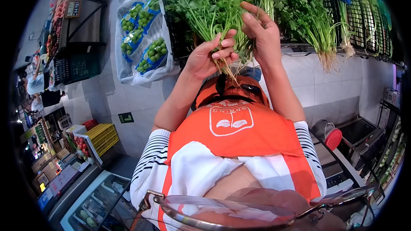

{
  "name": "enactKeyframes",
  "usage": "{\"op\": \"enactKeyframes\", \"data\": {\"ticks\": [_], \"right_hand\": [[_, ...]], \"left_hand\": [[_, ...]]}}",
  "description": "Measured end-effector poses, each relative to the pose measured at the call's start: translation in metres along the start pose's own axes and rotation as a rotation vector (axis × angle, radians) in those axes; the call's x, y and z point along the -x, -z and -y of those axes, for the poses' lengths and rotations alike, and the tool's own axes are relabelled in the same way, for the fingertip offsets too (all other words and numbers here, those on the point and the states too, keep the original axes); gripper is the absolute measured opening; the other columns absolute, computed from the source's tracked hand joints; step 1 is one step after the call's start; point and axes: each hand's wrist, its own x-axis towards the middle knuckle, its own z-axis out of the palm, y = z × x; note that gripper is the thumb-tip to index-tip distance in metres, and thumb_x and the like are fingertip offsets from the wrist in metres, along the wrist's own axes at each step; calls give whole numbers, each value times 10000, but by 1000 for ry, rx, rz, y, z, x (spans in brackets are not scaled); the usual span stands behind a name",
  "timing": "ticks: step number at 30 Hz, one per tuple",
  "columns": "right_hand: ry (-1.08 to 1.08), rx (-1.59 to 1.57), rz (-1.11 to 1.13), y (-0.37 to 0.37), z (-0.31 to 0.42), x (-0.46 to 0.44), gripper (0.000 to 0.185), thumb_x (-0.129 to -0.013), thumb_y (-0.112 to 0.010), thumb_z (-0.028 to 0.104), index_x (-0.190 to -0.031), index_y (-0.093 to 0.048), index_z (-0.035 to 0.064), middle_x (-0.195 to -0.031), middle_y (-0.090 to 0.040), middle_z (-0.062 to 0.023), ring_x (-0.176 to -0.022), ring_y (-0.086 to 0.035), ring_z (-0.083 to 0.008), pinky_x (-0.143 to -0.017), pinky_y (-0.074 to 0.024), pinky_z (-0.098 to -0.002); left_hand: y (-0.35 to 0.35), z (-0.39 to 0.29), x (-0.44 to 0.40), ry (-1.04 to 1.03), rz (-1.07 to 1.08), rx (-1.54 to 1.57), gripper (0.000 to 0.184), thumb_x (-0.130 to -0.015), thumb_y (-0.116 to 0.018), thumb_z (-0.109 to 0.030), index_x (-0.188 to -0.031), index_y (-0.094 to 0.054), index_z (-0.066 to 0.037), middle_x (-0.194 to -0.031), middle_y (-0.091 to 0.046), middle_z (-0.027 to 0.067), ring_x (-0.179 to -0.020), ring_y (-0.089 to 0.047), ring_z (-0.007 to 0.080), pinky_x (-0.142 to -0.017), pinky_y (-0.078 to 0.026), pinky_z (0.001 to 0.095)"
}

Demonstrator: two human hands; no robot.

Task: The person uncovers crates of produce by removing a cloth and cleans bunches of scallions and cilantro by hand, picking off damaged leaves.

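Note:
A bunch of leafy green herbs [209, 17] with thin stems and pale roots is in front of me at the top centre. My left hand [214, 54] has its fingers curled round the lower stems, just above the roots. On the right of the bunch, my right hand [262, 32] is raised with thumb and forefinger close together at the leaves and stems. What lies between those fingertips is too small to make out. More rooted greens [317, 25] lie in the black crate to the right.
Bagged green fruit [152, 53] sits in a white-lined box at the left. Black mesh crates [364, 21] line the top right. A yellow crate [102, 139] stands at lower left, a red round object [333, 138] at lower right. A distant person [36, 81] is at far left.

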Motion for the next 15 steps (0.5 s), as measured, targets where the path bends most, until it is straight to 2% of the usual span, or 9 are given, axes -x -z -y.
{"op": "enactKeyframes", "data": {"ticks": [9, 12, 15], "right_hand": [[-14, 39, -37, -5, 6, -11, 229, -772, -673, 161, -939, -600, 22, -675, -489, 74, -529, -348, -1, -479, -267, -146], [-5, 36, -39, -4, 4, -12, 201, -775, -672, 167, -905, -606, 30, -677, -496, 71, -528, -352, -4, -477, -269, -149], [2, 43, -59, -1, 4, -15, 190, -784, -662, 175, -899, -612, 33, -670, -492, 73, -522, -348, -5, -472, -262, -152]], "left_hand": [[2, 0, 1, 27, -28, -20, 348, -912, -433, -148, -1228, -404, -4, -817, -387, -37, -574, -386, 21, -827, -361, 267], [3, 1, 0, 32, -31, 0, 331, -918, -424, -161, -1213, -412, -10, -818, -388, -33, -564, -384, 22, -848, -376, 289], [6, 0, -1, 19, 10, 6, 260, -920, -428, -180, -1134, -454, -35, -827, -390, -26, -609, -405, 36, -870, -388, 317]]}}
